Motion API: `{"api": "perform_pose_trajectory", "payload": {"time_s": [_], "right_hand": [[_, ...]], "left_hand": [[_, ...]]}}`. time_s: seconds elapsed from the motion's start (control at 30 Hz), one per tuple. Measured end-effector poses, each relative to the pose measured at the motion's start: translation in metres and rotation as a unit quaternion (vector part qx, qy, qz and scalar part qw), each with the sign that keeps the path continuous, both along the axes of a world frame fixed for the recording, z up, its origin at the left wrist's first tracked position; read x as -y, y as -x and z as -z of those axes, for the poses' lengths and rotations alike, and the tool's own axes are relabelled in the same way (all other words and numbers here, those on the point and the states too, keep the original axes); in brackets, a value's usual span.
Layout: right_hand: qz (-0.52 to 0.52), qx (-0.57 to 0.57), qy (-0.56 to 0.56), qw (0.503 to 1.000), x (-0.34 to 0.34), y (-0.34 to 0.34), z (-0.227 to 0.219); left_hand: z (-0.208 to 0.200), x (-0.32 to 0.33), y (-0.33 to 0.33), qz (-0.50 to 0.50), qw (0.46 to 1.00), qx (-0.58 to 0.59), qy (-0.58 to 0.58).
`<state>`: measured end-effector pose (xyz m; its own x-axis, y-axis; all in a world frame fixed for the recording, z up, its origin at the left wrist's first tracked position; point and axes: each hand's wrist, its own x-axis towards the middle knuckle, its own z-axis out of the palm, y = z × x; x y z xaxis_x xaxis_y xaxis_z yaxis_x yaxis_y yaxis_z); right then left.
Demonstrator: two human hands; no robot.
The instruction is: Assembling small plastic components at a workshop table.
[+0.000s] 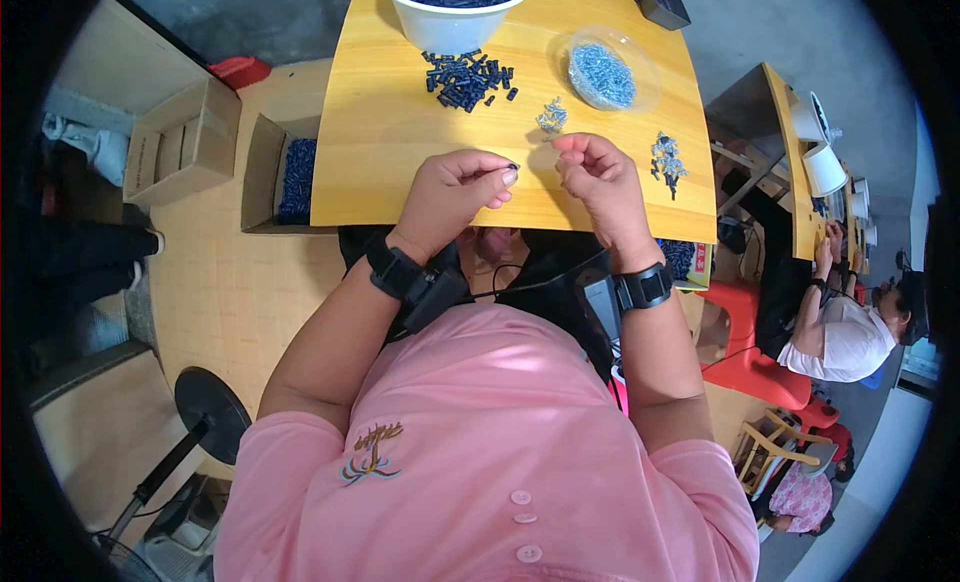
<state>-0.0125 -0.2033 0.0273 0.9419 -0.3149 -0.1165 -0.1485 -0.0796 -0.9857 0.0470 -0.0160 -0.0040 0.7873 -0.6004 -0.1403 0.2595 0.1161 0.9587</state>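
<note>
Over the near part of the wooden table [400,172], my left hand [450,194] pinches a small black plastic part [513,167] between thumb and forefinger. Close by on its right, my right hand [603,187] has thumb and forefinger pressed together; what sits in that pinch is too small to make out. Just beyond the right fingertips lies a little heap of clear, pale parts [551,117]. A loose pile of black parts [468,80] is farther off, in front of a white tub [450,30] of similar parts. Mixed clear and dark pieces [667,164] lie at the right.
A clear round bowl [640,82] holds pale blue-looking pieces. Cardboard boxes of dark parts stand beside the table, one at left [262,177] and one at right [700,267]. A black tray [662,4] is at the far edge. Another person [840,332] works at the right-hand table.
</note>
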Motion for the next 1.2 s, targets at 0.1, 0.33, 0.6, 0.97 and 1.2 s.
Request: {"api": "perform_pose_trajectory", "payload": {"time_s": [0.1, 0.33, 0.6, 0.97, 1.2], "right_hand": [[-0.042, -0.016, -0.098, 0.994, -0.006, 0.005, -0.01], [-0.089, -0.018, -0.195, 0.977, -0.016, 0.014, -0.016], [-0.048, -0.024, -0.193, 0.98, -0.024, 0.018, -0.018], [-0.022, -0.019, -0.128, 0.991, -0.031, 0.016, -0.015], [-0.02, -0.01, -0.045, 0.999, -0.034, 0.015, -0.018]], "left_hand": [[-0.006, -0.002, 0.005, 0.007, 1.0, 0.012, 0.003], [-0.01, -0.003, 0.018, -0.005, 1.0, 0.002, 0.031], [-0.016, -0.006, 0.023, 0.015, 1.0, 0.0, 0.018], [-0.015, -0.006, 0.024, 0.011, 1.0, 0.028, -0.004], [-0.017, -0.005, 0.025, -0.017, 0.998, 0.052, -0.026]]}}
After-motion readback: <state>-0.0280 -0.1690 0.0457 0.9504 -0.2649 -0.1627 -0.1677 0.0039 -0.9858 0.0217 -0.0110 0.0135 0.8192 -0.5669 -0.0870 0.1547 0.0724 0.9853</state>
